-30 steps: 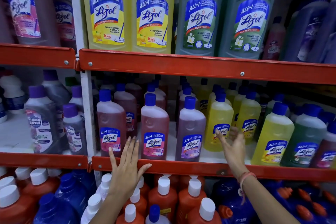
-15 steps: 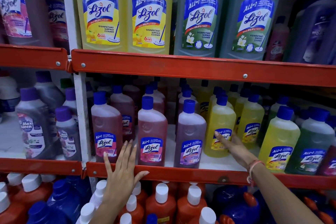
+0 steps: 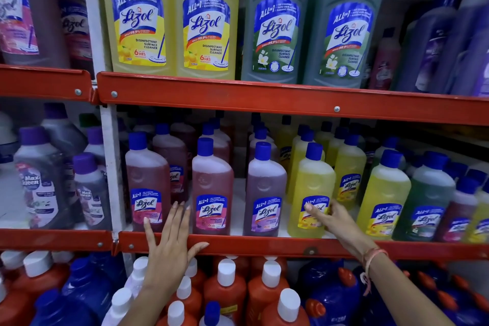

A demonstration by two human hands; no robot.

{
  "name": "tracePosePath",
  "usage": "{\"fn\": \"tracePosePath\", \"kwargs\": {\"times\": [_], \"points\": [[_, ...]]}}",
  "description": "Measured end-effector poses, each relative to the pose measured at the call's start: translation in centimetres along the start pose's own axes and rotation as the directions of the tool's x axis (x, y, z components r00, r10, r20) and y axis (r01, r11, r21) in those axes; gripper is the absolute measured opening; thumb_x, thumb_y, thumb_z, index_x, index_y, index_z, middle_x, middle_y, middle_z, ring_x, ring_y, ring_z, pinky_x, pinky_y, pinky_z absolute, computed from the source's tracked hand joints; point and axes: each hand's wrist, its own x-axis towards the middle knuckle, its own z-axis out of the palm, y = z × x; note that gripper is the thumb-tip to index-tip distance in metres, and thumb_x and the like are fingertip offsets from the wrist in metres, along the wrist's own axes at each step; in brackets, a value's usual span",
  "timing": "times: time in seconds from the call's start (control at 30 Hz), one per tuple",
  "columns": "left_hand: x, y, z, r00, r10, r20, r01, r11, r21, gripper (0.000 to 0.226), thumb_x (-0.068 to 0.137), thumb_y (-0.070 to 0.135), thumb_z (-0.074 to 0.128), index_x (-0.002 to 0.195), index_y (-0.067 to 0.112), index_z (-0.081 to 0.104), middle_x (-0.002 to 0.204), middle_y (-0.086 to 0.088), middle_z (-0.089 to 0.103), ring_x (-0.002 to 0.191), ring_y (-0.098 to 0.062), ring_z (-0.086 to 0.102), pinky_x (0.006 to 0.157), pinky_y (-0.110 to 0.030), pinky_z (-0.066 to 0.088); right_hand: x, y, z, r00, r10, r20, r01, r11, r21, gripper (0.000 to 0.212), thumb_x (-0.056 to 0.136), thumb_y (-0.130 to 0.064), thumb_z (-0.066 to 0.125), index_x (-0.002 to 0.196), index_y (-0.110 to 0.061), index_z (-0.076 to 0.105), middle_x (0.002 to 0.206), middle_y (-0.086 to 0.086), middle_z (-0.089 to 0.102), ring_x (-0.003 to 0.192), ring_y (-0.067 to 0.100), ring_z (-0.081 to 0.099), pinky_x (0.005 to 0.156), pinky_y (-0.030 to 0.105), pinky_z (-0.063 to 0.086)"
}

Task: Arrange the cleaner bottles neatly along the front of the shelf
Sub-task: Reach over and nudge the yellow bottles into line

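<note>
The yellow bottle (image 3: 311, 190) stands straight up at the front edge of the middle shelf (image 3: 264, 245), next to the purple bottle (image 3: 264, 190). The right hand (image 3: 333, 217) is the near one. It wraps around the bottle low on its right side, fingers (image 3: 311, 209) across the label. The left hand (image 3: 169, 241) lies flat and spread out on the front rail, holding nothing. The bottle looks ready to slide.
</note>
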Motion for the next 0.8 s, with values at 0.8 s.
{"fn": "tracePosePath", "kwargs": {"times": [0.8], "points": [[0.1,2.7,-6.3,0.939,-0.268,0.218,0.307,0.357,-0.882,0.082,0.084,0.08,0.021,0.146,0.028,0.034,0.143,-0.005,0.054,0.131,-0.021,0.049,0.112,-0.045,0.038,-8.5,-6.9,12.1,0.885,-0.26,-0.386,0.343,0.925,0.162,0.03,0.092,-0.033,0.06,0.121,-0.027,0.056,0.119,-0.007,0.061,0.105,-0.002,0.058,0.092,0.02,0.049]]}}
